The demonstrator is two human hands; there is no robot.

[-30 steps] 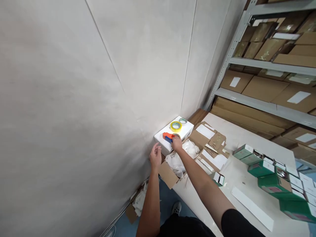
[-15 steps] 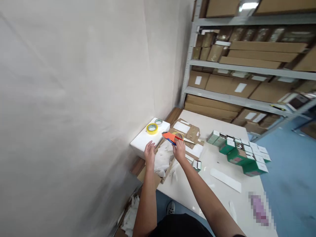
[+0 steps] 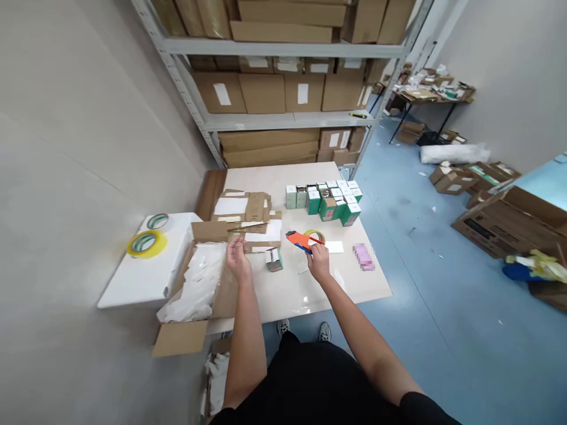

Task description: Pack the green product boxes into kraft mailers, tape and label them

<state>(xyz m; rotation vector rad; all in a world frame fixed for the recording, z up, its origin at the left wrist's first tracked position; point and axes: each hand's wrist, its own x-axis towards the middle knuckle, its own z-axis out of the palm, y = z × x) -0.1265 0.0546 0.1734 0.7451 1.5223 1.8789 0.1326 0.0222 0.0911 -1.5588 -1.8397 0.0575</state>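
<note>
My right hand (image 3: 319, 262) is closed round the handle of an orange and blue tape dispenser (image 3: 299, 239), held above the table with its dark end towards the left. A yellow-edged roll of tape (image 3: 321, 234) shows at the dispenser's far side. My left hand (image 3: 238, 260) is raised with nothing in it, its fingers loosely curled and apart. Beside it on the left stands an opened carton (image 3: 181, 339) filled with white plastic packaging (image 3: 201, 283). A small green and white box (image 3: 274, 260) sits on the table between my hands.
Several green and white boxes (image 3: 328, 206) stand grouped at the table's (image 3: 283, 298) back right. Flattened cardboard (image 3: 254, 206) lies at back left. Two tape rolls, yellow (image 3: 160, 243) and clear (image 3: 158, 221), rest on a white foam block (image 3: 137, 280). Metal shelving (image 3: 283, 121) with cartons rises behind.
My view has swung right, bringing the shelving and the room beyond it into sight. My right hand keeps hold of the tape dispenser, now over the table. My left hand stays raised.
</note>
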